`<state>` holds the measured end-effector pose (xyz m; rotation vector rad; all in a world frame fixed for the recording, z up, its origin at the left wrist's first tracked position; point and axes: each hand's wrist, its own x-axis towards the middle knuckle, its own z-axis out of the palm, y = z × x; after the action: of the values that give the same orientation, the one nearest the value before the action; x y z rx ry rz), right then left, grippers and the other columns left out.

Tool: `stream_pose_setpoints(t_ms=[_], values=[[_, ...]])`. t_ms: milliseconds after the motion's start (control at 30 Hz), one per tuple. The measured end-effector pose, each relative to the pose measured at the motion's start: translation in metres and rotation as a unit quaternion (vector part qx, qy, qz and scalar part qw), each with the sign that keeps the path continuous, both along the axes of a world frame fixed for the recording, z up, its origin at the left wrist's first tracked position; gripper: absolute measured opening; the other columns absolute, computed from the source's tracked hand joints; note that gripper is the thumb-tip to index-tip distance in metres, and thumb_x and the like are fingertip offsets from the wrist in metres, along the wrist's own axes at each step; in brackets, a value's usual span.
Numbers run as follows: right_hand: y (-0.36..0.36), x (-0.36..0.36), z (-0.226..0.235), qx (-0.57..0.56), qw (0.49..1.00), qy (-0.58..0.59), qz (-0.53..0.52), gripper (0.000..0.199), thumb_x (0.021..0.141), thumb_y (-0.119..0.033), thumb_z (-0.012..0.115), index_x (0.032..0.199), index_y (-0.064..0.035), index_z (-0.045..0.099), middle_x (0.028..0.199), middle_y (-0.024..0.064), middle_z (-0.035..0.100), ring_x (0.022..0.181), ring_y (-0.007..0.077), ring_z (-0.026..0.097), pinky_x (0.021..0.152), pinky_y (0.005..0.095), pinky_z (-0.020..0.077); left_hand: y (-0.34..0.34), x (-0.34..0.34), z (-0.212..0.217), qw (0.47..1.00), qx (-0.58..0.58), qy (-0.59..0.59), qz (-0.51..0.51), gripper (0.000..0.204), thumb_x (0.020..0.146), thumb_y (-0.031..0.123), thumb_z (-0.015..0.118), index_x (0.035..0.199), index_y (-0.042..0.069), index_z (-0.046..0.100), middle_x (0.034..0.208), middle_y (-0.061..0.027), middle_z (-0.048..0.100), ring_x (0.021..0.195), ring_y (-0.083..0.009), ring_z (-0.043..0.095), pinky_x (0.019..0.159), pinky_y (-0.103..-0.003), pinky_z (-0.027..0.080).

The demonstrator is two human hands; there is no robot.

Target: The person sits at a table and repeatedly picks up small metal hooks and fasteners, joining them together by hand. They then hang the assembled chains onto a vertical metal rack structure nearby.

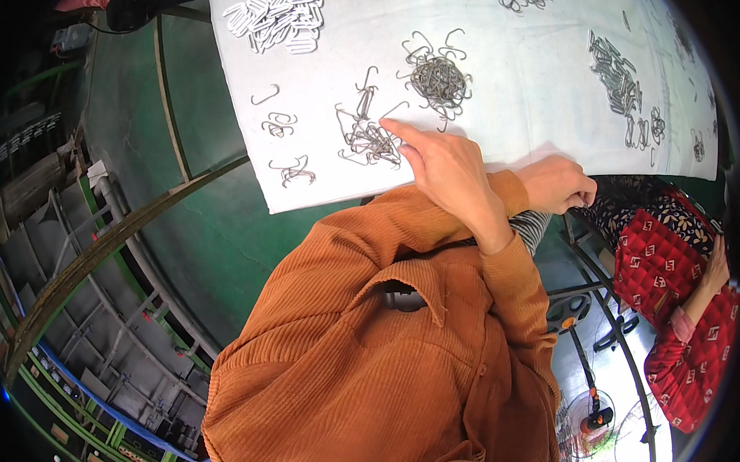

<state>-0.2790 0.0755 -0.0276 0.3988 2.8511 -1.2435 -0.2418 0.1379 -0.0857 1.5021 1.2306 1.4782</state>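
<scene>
Grey wire hooks [368, 138] lie tangled on the white tabletop [513, 120]; the left hand [445, 175] touches them with an extended forefinger, holding nothing. The right hand [557, 184], clenched at the tabletop's edge, hides any contents.

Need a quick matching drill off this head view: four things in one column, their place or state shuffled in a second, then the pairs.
Things:
1. tangled ball of wire hooks
2. pale wire loops
3. single S-shaped hook
4. straight metal pins

Places or states:
A. lies alone near the white sheet's left edge
B. heaped at the sheet's far left corner
C. piled on the right part of the sheet
D. in the middle, just beyond the pointing hand

Pairs: 1-D, 2-B, 3-A, 4-C
</scene>
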Motion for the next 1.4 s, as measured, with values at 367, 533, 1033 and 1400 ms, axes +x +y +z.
stream_pose_setpoints(t_ms=[367,533,1033,1400], values=[[0.006,-0.057,-0.002,0.141,0.990,0.002,-0.010,0.046,0.082,-0.002,0.056,0.127,-0.0117,0.057,0.068,0.0063,0.060,0.056,0.0259,0.057,0.055,0.0348,0.0482,0.004,-0.001,-0.001,0.999,-0.010,-0.038,-0.014,0.012,0.071,0.006,0.068,0.082,0.009,0.067,0.073,-0.0073,0.067,0.071,-0.0278,0.064,0.066,-0.039,0.049],[0.002,-0.044,-0.006,0.138,0.990,0.003,0.013,0.054,0.076,0.003,0.054,0.128,-0.0122,0.056,0.064,0.0058,0.059,0.051,0.0235,0.055,0.050,0.0339,0.0465,0.002,-0.001,0.001,1.000,-0.012,-0.027,-0.004,0.012,0.071,0.006,0.068,0.083,0.009,0.067,0.074,-0.0076,0.067,0.071,-0.0276,0.064,0.065,-0.039,0.049],[0.010,-0.041,-0.005,0.162,0.982,-0.016,-0.093,0.045,0.077,-0.002,0.057,0.121,-0.0107,0.061,0.067,0.0076,0.063,0.054,0.0228,0.061,0.048,0.0345,0.0473,0.003,-0.002,0.000,1.000,-0.015,-0.014,-0.018,0.009,0.076,0.007,0.067,0.084,0.009,0.064,0.074,-0.0075,0.063,0.075,-0.0275,0.061,0.068,-0.038,0.048],[0.026,-0.012,0.005,0.110,0.974,0.106,-0.169,0.019,0.079,-0.001,0.057,0.093,-0.0080,0.068,0.074,0.0090,0.064,0.066,0.0276,0.062,0.059,0.0345,0.0495,0.001,-0.003,0.003,0.999,-0.027,-0.020,0.002,0.009,0.076,0.008,0.067,0.085,0.009,0.064,0.072,-0.0083,0.062,0.073,-0.0282,0.060,0.066,-0.039,0.047]])
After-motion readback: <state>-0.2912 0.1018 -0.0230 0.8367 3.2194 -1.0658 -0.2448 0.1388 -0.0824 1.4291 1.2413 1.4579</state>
